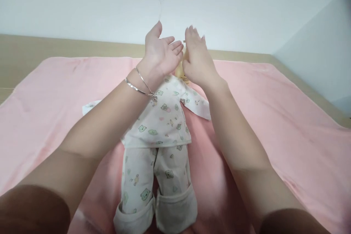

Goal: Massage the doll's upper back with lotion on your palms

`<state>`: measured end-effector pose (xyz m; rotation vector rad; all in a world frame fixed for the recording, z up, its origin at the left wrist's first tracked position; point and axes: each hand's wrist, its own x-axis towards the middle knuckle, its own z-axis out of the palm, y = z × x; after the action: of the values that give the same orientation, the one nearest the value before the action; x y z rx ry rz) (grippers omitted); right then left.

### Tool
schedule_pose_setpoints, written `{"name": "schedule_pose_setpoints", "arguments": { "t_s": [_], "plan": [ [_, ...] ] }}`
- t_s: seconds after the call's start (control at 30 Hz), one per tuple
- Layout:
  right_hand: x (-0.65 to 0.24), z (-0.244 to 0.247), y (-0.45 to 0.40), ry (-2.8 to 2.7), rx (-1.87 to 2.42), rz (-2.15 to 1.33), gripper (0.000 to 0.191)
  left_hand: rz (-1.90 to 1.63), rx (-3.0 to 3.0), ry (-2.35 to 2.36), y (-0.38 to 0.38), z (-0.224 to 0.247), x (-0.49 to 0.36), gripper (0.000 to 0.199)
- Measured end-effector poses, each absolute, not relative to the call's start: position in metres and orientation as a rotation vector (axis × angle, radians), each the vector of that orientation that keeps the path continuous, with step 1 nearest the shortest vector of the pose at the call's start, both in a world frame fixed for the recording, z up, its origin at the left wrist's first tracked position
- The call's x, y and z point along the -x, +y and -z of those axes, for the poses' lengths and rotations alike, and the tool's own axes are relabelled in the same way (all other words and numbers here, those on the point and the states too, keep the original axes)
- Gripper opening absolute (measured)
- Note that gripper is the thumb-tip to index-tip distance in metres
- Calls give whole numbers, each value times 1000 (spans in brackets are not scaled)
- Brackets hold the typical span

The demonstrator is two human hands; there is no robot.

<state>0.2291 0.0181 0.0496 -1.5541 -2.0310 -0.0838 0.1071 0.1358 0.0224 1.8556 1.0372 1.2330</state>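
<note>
Turning its palm to the camera, the left hand [163,54] is open, fingers a little spread, near the neck end of the printed shirt [164,120]. The right hand [197,56] shows its back beside a half-hidden yellowish container [181,72]; its grip I cannot tell. Shirt and cuffed trousers [138,184] lie on the pink cloth [274,117].

Wooden surface [24,46] is carrying a pink cloth [268,106]. Printed white top [164,119] is lying mid-cloth, matching pants [138,179] nearer, partly hidden yellowish item [180,72] showing beyond.
</note>
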Motion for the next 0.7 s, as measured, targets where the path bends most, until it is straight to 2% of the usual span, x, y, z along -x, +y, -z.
{"name": "schedule_pose_setpoints", "arguments": {
  "t_s": [0.1, 0.2, 0.3, 0.43, 0.7],
  "plan": [
    [-230, -40, 26, -2082, 1533, 107, 60, -1280, -1779, 1036, 129, -29, -108, 66],
    [-230, -36, 28, -2083, 1510, 180, 53, -1173, -1561, 966, 104, -48, -100, 75],
    [-228, -36, 30, -2068, 1546, 241, 49, -1054, -1144, 724, 69, -73, -87, 71],
    [-224, -36, 32, -2020, 1656, 323, 55, -1079, -663, 464, 28, -99, -66, 66],
    [-205, -39, 23, -1920, 1874, 326, 66, -1034, -495, 461, -36, -117, -15, 54]
  ]
}}
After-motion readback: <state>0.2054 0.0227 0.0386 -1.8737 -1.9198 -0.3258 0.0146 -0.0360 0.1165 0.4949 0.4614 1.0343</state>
